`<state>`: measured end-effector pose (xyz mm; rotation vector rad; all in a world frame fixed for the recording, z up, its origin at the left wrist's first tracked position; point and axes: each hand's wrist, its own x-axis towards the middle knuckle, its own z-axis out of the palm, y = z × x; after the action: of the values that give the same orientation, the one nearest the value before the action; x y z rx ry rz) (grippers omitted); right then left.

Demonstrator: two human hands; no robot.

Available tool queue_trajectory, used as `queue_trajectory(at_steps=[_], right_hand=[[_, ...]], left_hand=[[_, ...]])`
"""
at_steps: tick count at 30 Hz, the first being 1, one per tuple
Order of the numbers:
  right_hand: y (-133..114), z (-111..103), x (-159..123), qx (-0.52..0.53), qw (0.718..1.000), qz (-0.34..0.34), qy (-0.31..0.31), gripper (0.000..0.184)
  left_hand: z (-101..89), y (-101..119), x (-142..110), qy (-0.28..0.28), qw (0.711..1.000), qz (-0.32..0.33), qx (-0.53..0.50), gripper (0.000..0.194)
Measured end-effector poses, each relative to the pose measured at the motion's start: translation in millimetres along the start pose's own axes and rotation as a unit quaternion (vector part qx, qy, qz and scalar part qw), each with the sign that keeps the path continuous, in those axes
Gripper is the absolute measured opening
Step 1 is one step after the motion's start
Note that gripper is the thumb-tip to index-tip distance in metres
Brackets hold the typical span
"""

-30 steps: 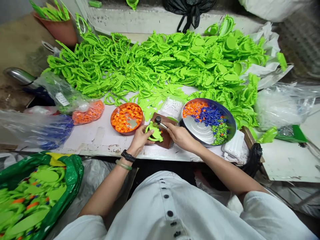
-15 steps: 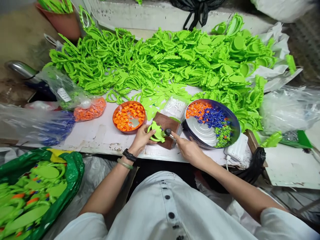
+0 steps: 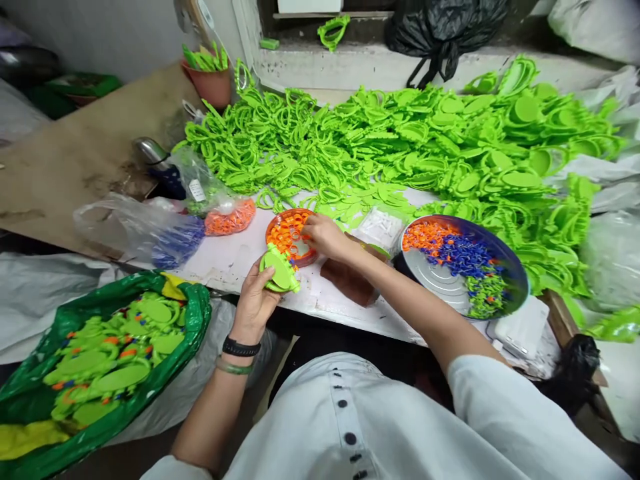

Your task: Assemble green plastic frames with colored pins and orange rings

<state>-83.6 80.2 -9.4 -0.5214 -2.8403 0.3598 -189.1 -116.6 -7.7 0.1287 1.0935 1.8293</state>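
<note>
Green plastic piece sits pinched in our left hand just beside the orange bowl on our desk, thumb across its face, perhaps to steady it. Our right hand, apart from the left, reaches among the bowl's orange rings; whether its fingers grip one, we cannot tell. Nearby, a round tin groups small parts by colour, presumably for easy picking.

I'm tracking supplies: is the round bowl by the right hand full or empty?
Neither, only partly filled: orange pieces lie inside the bowl, with bare bottom showing between them.
</note>
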Motion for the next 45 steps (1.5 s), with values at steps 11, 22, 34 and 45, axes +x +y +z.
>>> queue_trajectory(at_steps=[11, 22, 34, 45], right_hand=[[16.3, 10.1, -6.1, 0.572, 0.81, 0.104, 0.08, 0.033], [8.2, -20.1, -101.4, 0.691, 0.697, 0.113, 0.155, 0.036], [7.7, -13.5, -100.9, 0.684, 0.726, 0.015, 0.062, 0.045], [-1.8, -28.2, -100.6, 0.572, 0.816, 0.033, 0.07, 0.036]], left_hand=[[3.7, -11.3, 20.0, -0.006, 0.981, 0.11, 0.159, 0.048], [60.6, -44.2, 30.8, -0.233, 0.86, 0.2, 0.408, 0.03], [61.7, -32.7, 24.1, -0.299, 0.851, 0.14, 0.41, 0.031], [60.5, -23.7, 20.1, -0.275, 0.84, 0.167, 0.437, 0.023]])
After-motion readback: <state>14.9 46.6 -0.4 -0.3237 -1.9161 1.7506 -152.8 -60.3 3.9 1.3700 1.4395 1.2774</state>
